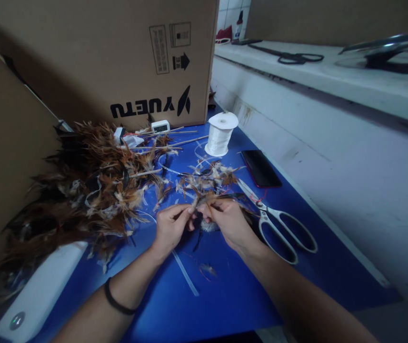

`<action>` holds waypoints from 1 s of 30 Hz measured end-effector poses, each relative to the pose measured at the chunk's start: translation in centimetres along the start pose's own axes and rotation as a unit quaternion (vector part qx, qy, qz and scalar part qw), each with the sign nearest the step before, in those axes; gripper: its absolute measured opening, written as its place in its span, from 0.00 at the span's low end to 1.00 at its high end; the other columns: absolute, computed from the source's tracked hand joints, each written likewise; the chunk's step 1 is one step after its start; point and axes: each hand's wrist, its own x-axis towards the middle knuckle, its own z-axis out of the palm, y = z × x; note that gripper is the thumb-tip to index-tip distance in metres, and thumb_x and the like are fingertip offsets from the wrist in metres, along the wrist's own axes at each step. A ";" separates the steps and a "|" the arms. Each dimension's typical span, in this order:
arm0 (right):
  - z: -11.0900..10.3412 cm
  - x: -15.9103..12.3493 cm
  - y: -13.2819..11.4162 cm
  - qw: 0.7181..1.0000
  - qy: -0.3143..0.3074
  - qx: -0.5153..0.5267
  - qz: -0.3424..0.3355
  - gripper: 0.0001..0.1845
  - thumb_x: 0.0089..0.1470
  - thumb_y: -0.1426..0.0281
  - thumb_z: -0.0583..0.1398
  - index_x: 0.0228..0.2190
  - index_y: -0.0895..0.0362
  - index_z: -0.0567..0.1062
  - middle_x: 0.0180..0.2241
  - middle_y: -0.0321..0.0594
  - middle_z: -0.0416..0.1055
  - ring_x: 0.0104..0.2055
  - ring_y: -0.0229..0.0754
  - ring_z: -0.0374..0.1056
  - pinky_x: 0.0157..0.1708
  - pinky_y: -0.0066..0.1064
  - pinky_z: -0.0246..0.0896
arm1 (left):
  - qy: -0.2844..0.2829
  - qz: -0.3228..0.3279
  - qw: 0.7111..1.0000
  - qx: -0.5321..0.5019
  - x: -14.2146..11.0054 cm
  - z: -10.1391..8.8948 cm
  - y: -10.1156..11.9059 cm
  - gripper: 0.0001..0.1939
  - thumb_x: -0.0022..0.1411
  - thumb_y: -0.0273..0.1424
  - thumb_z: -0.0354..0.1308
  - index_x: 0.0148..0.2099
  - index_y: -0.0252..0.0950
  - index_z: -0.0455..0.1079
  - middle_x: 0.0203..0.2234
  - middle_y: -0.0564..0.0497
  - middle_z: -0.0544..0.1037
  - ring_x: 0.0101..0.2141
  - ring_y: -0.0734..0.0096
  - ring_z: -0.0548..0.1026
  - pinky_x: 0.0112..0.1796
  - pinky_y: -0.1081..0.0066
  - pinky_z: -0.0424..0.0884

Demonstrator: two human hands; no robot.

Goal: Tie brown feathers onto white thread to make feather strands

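- White device [43, 290], near left: the feather pile [118, 171] lies against it. Sideways travel of the left forearm could drag loose feathers. Open room here: little; the carton [96, 57] closes the far side.
- Left hand [173, 221], centre: thumb and fingers closed, pinching feathers [204, 197]. A slack pinch could let thin stems slip or splay.
- Clear strip [185, 274], near centre: lies below the hands; a low wrist could catch it.
- Right hand [228, 219], centre: fingertips closed on the same feathers, just beside the left hand. Uneven pulling could bend or part them.
- White spool [221, 136], far centre: upright; a snagged loose line could topple it.
- Scissors [262, 206], right: partly open, handles just beside the right forearm. An outward elbow could shift them.
- Phone [261, 169], far right: near the table [239, 290] edge along the wall [296, 143]. Most open room: bare table between the forearms.
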 end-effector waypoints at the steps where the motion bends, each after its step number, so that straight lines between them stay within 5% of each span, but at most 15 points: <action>1: 0.0 0.0 -0.1 1.000 0.000 0.001 0.000 0.14 0.38 0.65 0.66 0.15 0.58 0.68 0.16 0.32 0.63 0.19 0.31 0.55 0.21 0.27 0.51 | -0.001 -0.003 1.000 -0.003 0.0 0.0 0.0 0.12 0.58 0.36 0.56 0.28 0.34 0.75 0.14 0.54 0.72 0.17 0.75 0.69 0.26 0.73 0.66; 9: 0.2 -0.2 -0.3 1.000 -0.007 0.016 -0.002 0.11 0.39 0.69 0.65 0.15 0.60 0.70 0.16 0.32 0.63 0.19 0.30 0.55 0.21 0.26 0.50 | -0.007 -0.004 1.000 0.005 0.0 0.0 -0.2 0.12 0.58 0.36 0.56 0.29 0.35 0.75 0.16 0.54 0.73 0.17 0.75 0.70 0.26 0.74 0.66; 30: 0.4 -0.4 0.3 0.999 0.002 0.021 0.033 0.13 0.39 0.69 0.64 0.12 0.59 0.68 0.13 0.32 0.61 0.18 0.31 0.54 0.21 0.27 0.49 | 0.004 0.118 0.985 0.125 -0.1 -0.5 -0.5 0.09 0.59 0.32 0.55 0.35 0.39 0.77 0.18 0.52 0.74 0.21 0.73 0.71 0.28 0.73 0.66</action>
